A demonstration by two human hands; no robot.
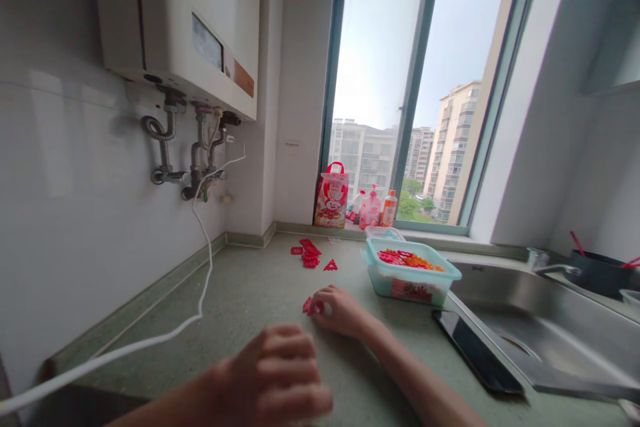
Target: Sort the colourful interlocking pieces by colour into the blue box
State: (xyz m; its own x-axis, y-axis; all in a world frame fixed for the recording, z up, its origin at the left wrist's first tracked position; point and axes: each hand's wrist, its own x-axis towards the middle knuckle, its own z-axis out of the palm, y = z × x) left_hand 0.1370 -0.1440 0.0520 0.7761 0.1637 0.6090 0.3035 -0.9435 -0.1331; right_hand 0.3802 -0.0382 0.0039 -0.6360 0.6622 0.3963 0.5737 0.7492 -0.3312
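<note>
My right hand (339, 310) rests on the green countertop (250, 300) with its fingers curled around a small red plastic piece (313, 307). My left hand (277, 373) hovers close to the camera, blurred, fingers curled together; whether it holds anything is hidden. Farther back on the counter lies a scatter of several red plastic pieces (310, 255). A teal plastic box (410, 273) holding red and orange pieces stands to the right of my right hand, its clear lid (384, 233) behind it.
A black phone (475, 350) lies by the steel sink (540, 327). A white cable (200, 280) runs across the counter from the wall-mounted water heater (185, 20). A red bag (331, 197) and bottles (373, 208) stand on the window sill. A dark pot (600, 273) sits at far right.
</note>
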